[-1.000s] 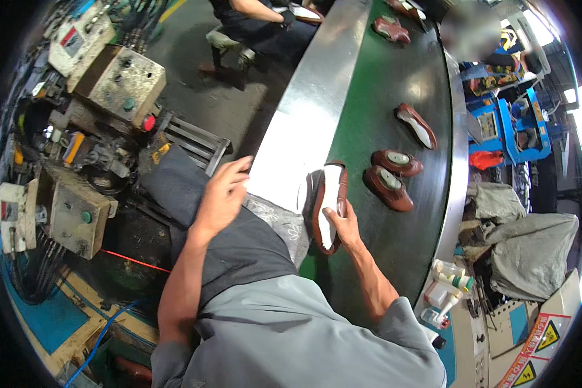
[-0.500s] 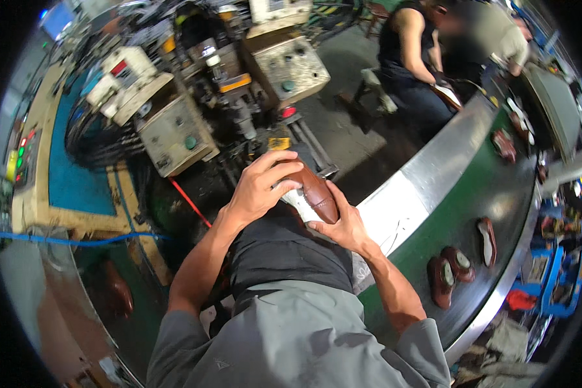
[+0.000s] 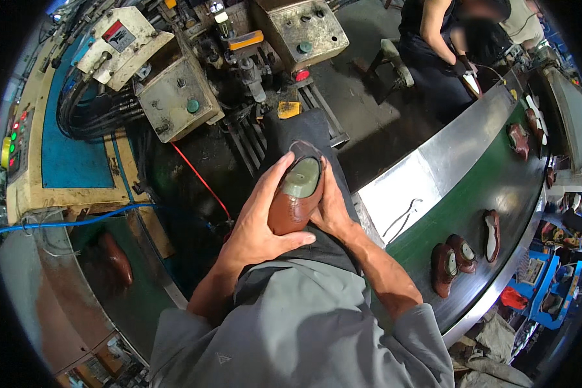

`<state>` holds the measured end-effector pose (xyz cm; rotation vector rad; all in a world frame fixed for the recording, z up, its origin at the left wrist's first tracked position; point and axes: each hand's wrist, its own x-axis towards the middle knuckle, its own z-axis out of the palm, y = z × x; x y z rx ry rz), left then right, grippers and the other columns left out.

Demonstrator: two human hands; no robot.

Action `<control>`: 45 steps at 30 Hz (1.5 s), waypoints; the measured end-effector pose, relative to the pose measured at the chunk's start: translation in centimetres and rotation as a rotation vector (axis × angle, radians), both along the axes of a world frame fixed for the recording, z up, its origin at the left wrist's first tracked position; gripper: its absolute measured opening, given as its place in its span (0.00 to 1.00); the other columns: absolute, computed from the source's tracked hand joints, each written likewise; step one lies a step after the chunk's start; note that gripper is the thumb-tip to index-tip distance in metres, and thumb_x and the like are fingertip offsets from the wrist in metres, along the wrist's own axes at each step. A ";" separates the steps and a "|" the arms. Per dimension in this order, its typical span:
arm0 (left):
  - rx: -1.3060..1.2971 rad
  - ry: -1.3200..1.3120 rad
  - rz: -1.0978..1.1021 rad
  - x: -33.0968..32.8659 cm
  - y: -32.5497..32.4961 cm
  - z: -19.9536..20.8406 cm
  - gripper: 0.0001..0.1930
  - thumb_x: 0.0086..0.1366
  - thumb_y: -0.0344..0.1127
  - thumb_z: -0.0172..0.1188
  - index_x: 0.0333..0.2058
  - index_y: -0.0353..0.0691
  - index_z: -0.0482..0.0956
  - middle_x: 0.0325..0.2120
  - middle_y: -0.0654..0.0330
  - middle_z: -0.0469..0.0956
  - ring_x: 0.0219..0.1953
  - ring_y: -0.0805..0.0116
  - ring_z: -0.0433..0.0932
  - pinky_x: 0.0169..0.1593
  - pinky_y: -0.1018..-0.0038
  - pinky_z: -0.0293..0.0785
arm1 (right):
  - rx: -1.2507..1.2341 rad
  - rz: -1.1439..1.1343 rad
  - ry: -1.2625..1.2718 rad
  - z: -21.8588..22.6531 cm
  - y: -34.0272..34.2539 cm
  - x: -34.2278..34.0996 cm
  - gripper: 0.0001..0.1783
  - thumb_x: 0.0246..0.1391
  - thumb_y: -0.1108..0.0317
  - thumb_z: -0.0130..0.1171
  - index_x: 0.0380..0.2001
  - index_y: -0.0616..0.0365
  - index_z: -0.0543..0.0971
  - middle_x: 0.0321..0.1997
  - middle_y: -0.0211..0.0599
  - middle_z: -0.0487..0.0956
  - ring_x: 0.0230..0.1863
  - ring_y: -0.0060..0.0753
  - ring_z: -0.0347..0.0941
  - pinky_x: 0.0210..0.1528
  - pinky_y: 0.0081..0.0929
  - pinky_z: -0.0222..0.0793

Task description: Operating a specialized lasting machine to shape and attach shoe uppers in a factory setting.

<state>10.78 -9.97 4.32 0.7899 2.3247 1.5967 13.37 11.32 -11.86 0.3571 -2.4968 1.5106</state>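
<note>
Head view, shoe: at the frame's centre I am holding a glossy brown leather shoe [image 3: 287, 214] filled by a grey-green moulded last [image 3: 302, 179].
Left hand [image 3: 255, 226]: clamping the shoe's left side, thumb beneath its lower end.
Right hand [image 3: 335, 208]: gripping the opposite side.
Handling: I am favouring even, light pressure, sparing the collar edge.

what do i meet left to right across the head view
Control panel with red and green lights, dark brown leather shoe, thin red cable, held brown leather shoe with green insert, two adjacent brown leather shoes, slim brown-and-white shoe
</note>
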 end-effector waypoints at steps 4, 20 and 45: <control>0.052 0.092 0.059 -0.1 1.2 -1.4 0.52 0.50 0.27 0.79 0.75 0.36 0.66 0.71 0.44 0.73 0.72 0.43 0.74 0.73 0.56 0.72 | -0.012 -0.028 -0.067 0.0 0.3 0.3 0.66 0.53 0.67 0.81 0.83 0.69 0.46 0.82 0.68 0.59 0.83 0.68 0.57 0.84 0.54 0.55; 0.124 0.136 0.135 0.0 1.6 -2.4 0.41 0.50 0.25 0.76 0.66 0.35 0.72 0.64 0.46 0.77 0.66 0.45 0.78 0.70 0.57 0.74 | -0.001 -0.054 -0.040 -1.1 -0.1 0.6 0.65 0.53 0.68 0.79 0.83 0.68 0.46 0.80 0.69 0.61 0.81 0.71 0.59 0.83 0.56 0.56; -0.199 0.082 0.343 -17.6 1.3 -17.2 0.17 0.73 0.35 0.66 0.54 0.31 0.87 0.51 0.41 0.86 0.56 0.42 0.85 0.58 0.57 0.80 | 0.740 0.221 -0.045 6.3 3.1 -1.2 0.48 0.50 0.63 0.74 0.76 0.22 0.74 0.87 0.63 0.48 0.68 0.74 0.67 0.67 0.59 0.77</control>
